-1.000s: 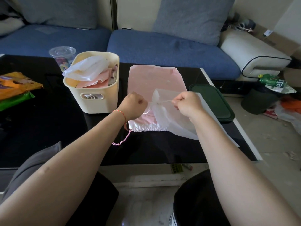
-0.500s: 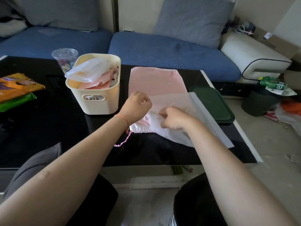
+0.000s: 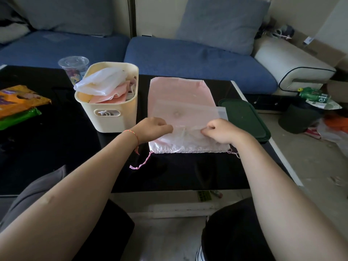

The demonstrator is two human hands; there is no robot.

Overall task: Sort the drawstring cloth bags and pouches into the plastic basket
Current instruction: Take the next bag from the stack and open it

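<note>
Both hands down on a sheer white pouch (image 3: 188, 117) spread flat over a pink drawstring bag (image 3: 178, 89) at mid worktop (image 3: 47, 147). Left hand (image 3: 152, 129) grip pressed together, pinching the pouch's near edge; right hand (image 3: 219, 131) grip likewise pinching the same edge. Just left of the bags, cream plastic basket (image 3: 111, 112), already stuffed with pink and white bags. Green lid (image 3: 244, 117) just right.

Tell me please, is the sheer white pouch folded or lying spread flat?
Spread flat: the sheer white pouch lies open over the pink bag, which shows through.
</note>
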